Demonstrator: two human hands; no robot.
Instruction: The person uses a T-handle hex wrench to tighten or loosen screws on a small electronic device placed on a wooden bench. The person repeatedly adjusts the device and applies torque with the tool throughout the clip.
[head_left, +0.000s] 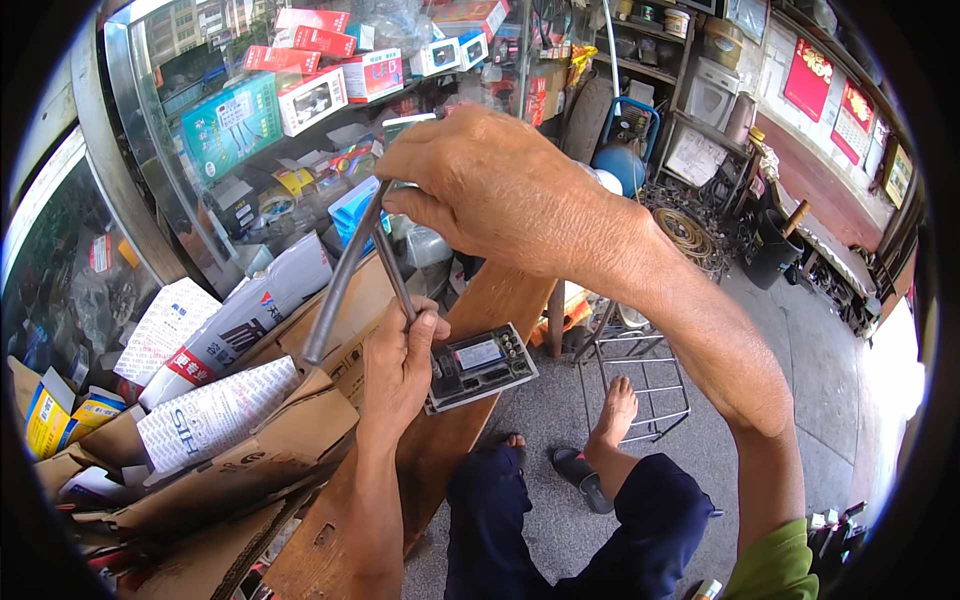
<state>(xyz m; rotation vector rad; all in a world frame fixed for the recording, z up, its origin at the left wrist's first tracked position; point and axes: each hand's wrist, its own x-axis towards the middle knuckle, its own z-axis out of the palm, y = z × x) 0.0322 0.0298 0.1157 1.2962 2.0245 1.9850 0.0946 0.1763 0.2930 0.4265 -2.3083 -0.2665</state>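
Note:
A dark metal rod tool (345,278) has two bars that meet at an angle near its top. My right hand (500,185) is closed round that upper end, raised above the bench. Lower down, my left hand (398,365) pinches the foot of the thinner bar between thumb and fingers; the bar's tip is hidden there. Right beside my left hand is a flat black electronic module (482,366) with a pale metal rim, a label and small components on its face. It rests at the edge of a wooden bench (455,445); whether my left fingers also touch it is hidden.
Open cardboard boxes (255,450) with wrapped packages crowd the left side. Behind stands a glass display case (160,150) with boxed goods. A metal-frame stool (635,385) stands near my bare foot. Farther right are a coiled hose (688,235) and a black bucket (772,250).

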